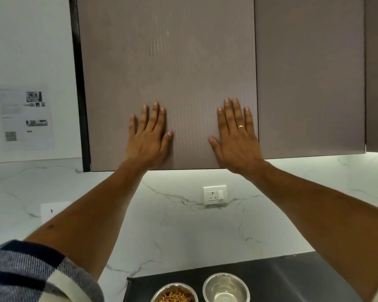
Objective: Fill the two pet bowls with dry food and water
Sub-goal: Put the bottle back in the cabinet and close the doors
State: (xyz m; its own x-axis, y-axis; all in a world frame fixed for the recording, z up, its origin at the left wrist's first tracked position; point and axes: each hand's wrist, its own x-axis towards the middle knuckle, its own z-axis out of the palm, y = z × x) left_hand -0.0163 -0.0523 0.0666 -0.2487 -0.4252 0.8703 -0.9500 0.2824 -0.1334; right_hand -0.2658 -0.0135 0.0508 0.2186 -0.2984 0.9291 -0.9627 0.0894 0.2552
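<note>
Taupe cabinet door (pixel 168 73): left hand (pixel 148 136), right hand (pixel 236 136) flat against it.

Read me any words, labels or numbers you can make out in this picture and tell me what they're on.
None can be read.
Paper sheet on the left wall: printed lines, small photos and a QR-like square, all too blurred to read.
Wall socket: no lettering visible.
Cabinet door, food bowl, water bowl: no markings.
</note>
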